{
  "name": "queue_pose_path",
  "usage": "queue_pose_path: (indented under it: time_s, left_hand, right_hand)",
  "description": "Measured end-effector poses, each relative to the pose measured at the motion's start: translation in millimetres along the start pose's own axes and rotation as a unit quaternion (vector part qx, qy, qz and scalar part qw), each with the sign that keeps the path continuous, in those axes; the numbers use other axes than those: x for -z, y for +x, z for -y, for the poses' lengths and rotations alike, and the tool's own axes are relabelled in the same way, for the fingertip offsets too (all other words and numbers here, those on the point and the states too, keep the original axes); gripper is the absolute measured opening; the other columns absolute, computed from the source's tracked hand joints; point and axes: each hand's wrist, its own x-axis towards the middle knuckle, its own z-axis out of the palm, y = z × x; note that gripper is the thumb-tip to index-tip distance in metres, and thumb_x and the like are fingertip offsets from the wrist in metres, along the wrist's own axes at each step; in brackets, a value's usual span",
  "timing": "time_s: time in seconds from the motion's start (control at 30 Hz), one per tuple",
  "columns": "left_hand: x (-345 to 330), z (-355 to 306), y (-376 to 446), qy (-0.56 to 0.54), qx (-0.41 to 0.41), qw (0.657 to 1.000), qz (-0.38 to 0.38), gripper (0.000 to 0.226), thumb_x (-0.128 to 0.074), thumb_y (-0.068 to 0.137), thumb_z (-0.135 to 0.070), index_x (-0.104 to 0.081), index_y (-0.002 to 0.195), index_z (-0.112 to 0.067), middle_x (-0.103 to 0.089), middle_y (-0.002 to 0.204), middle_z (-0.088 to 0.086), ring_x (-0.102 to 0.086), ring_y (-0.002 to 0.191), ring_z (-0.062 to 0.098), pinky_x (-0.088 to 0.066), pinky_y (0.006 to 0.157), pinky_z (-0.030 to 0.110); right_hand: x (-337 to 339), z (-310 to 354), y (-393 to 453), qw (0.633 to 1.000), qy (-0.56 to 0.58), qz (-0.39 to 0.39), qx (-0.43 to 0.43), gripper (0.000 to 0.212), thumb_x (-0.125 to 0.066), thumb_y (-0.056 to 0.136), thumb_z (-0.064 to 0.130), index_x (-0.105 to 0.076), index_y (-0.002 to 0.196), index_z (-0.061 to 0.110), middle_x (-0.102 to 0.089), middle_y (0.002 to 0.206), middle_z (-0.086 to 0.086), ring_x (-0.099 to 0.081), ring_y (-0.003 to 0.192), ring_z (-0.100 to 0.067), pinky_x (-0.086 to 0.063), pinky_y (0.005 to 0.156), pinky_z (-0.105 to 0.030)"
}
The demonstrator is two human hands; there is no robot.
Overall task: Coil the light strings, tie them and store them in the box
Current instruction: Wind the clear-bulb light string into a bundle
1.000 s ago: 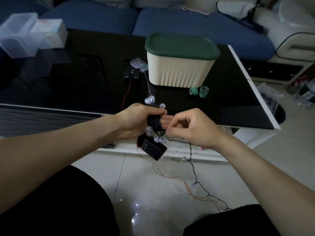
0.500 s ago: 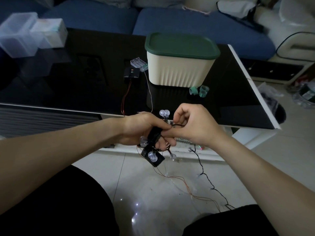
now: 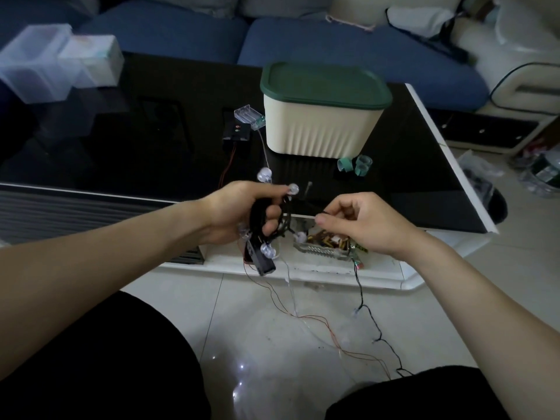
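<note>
Currently, winding the black light string; landmark for all positions: the box (image 3: pixel 321 128).

Left hand (image 3: pixel 239 216): in front of the box and to its left, beyond the surface (image 3: pixel 121 153) edge; fingers curled round the coil (image 3: pixel 263 222) of black wire and clear bulbs. Hold the loops firmly so none slip off.

Battery case (image 3: pixel 262 259): hangs under the coil; keep it clear of the wrap.

Right hand (image 3: pixel 360 222): in front of the box, just right of the coil; thumb and forefinger pinch the wire (image 3: pixel 303 212). Feed with light, even tension; lay each turn beside the last.

Loose tail (image 3: pixel 372 322): trails on the floor, below the box; likely to snag on the thin red lead (image 3: pixel 303 316), so draw slowly.

Green ties (image 3: pixel 354 165): on the surface, touching distance from the box front; needed next, by my judgement.

Box: lid on, at the surface's far right.
</note>
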Motion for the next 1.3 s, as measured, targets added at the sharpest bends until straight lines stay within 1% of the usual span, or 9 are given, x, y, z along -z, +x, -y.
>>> queue_pose_path:
  time_s: [0.17, 0.33, 0.6, 0.7, 0.83, 0.93, 1.0, 1.1, 1.3]
  left_hand:
    - [10.2, -10.4, 1.5, -0.120, -0.053, 0.988, -0.085, 0.029, -0.053, 0.096, -0.025, -0.046, 0.069, -0.016, -0.049, 0.060, 0.001, -0.051, 0.050, 0.016, -0.044, 0.049, 0.021]
    - [9.3, -5.4, 6.9, -0.150, -0.071, 0.977, -0.133, 0.028, -0.053, 0.097, -0.024, -0.044, 0.072, -0.015, -0.052, 0.060, 0.003, -0.057, 0.051, 0.019, -0.045, 0.051, 0.023]
    - [-4.2, -3.8, 1.2, -0.108, -0.019, 0.992, -0.058, 0.027, -0.051, 0.098, -0.016, -0.063, 0.105, 0.008, -0.073, 0.087, 0.018, -0.071, 0.070, 0.019, -0.060, 0.066, 0.026]
    - [-9.5, -0.3, 0.8, -0.070, -0.018, 0.997, -0.024, 0.034, -0.051, 0.099, -0.016, -0.062, 0.116, 0.011, -0.074, 0.090, 0.016, -0.070, 0.083, 0.023, -0.061, 0.074, 0.032]
    - [-13.4, 1.6, 0.8, -0.062, -0.044, 0.997, -0.010, 0.037, -0.055, 0.096, -0.011, -0.059, 0.119, 0.017, -0.074, 0.099, 0.019, -0.072, 0.088, 0.025, -0.057, 0.067, 0.028]
    - [-14.7, 2.8, 0.5, -0.043, -0.045, 0.998, -0.005, 0.034, -0.055, 0.097, -0.009, -0.058, 0.117, 0.018, -0.074, 0.094, 0.018, -0.073, 0.080, 0.025, -0.057, 0.062, 0.028]
    - [-14.0, 4.5, 0.2, -0.008, -0.043, 0.999, 0.003, 0.029, -0.057, 0.097, -0.012, -0.062, 0.107, 0.014, -0.073, 0.089, 0.020, -0.070, 0.070, 0.027, -0.055, 0.060, 0.031]
    - [-15.4, 9.9, 1.6, 0.060, -0.042, 0.997, 0.003, 0.021, -0.061, 0.094, -0.012, -0.068, 0.087, 0.006, -0.067, 0.084, 0.023, -0.064, 0.068, 0.027, -0.053, 0.060, 0.029]
    - [-22.0, 16.2, -0.5, 0.126, 0.004, 0.990, 0.066, 0.033, -0.055, 0.098, -0.019, -0.069, 0.094, 0.010, -0.069, 0.082, 0.022, -0.066, 0.069, 0.024, -0.054, 0.062, 0.024]
  right_hand:
    - [3.3, -8.2, 0.3, 0.996, -0.051, 0.027, -0.075, 0.039, -0.055, 0.099, 0.045, -0.071, 0.080, 0.015, -0.063, 0.074, 0.000, -0.054, 0.071, -0.014, -0.046, 0.076, -0.033]
    - [-3.6, -4.0, -1.0, 0.996, -0.020, 0.049, -0.073, 0.037, -0.049, 0.105, 0.030, -0.070, 0.088, 0.005, -0.063, 0.064, -0.003, -0.061, 0.062, -0.016, -0.053, 0.070, -0.029]
    - [-24.4, 13.6, -0.3, 0.998, -0.045, 0.043, 0.007, 0.028, -0.058, 0.102, 0.026, -0.076, 0.087, 0.012, -0.042, 0.042, 0.012, -0.033, 0.040, -0.004, -0.028, 0.044, -0.016]
    - [-30.6, 19.0, -1.4, 0.996, -0.063, 0.053, 0.027, 0.025, -0.062, 0.099, 0.023, -0.079, 0.082, 0.015, -0.065, 0.058, 0.018, -0.059, 0.061, 0.004, -0.042, 0.062, -0.011]
    - [-36.0, 18.6, -0.8, 0.991, -0.112, 0.072, 0.030, 0.027, -0.066, 0.095, 0.027, -0.079, 0.072, 0.021, -0.071, 0.076, -0.015, -0.056, 0.063, -0.017, -0.047, 0.066, -0.031]
    - [-37.1, 19.3, -2.3, 0.991, -0.105, 0.083, 0.025, 0.028, -0.066, 0.094, 0.027, -0.078, 0.069, 0.024, -0.077, 0.088, -0.009, -0.069, 0.095, -0.018, -0.052, 0.093, -0.040]
    - [-35.7, 23.0, -5.1, 0.993, -0.071, 0.095, 0.026, 0.029, -0.064, 0.097, 0.023, -0.078, 0.073, 0.022, -0.077, 0.100, 0.003, -0.067, 0.105, -0.001, -0.049, 0.105, -0.033]
    - [-32.6, 27.4, -10.0, 0.995, -0.044, 0.087, 0.012, 0.028, -0.062, 0.099, 0.027, -0.075, 0.079, 0.013, -0.066, 0.058, 0.005, -0.061, 0.051, -0.007, -0.057, 0.063, -0.035]
    - [-31.5, 26.5, -10.9, 0.998, -0.040, 0.044, 0.022, 0.027, -0.078, 0.087, 0.033, -0.073, 0.067, 0.015, -0.071, 0.059, -0.003, -0.064, 0.048, -0.011, -0.048, 0.046, -0.023]
